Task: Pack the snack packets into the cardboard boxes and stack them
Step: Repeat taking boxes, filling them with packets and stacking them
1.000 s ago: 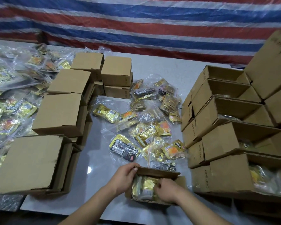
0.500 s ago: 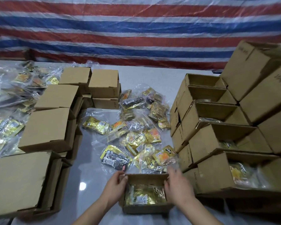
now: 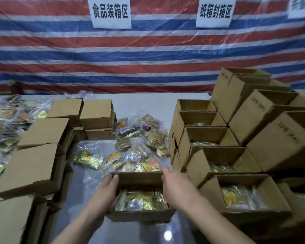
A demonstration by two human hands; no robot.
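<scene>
Cardboard box (image 3: 141, 215), small, top open, at the near edge of the bench (image 3: 144, 104), midway along it. Contents: gold foil snack packets (image 3: 141, 202), lying flat below the rim.

Left hand (image 3: 104, 194): grips the box's left wall, fingers (image 3: 113, 178) curled over the far-left corner. Right hand (image 3: 176, 189): presses the right wall, fingers largely straight and reaching past the far-right corner. Box held between both; whether it is lifted off the bench cannot be told.

Loose packets (image 3: 130, 150): scattered in clear wrap just behind the box, toward the bench's middle. Stack of filled open boxes (image 3: 232, 173): right side, stepped in tiers, nearest one just beside the right hand. Closed boxes (image 3: 42, 155): left side, stacked. Further packets (image 3: 9, 118): far-left corner.

Handling note, as judgement: packing looks finished; the step in hand is carrying the box to the right-hand stack. Keep it level, squeeze the walls evenly so they do not bow, and seat it square on a tier.
</scene>
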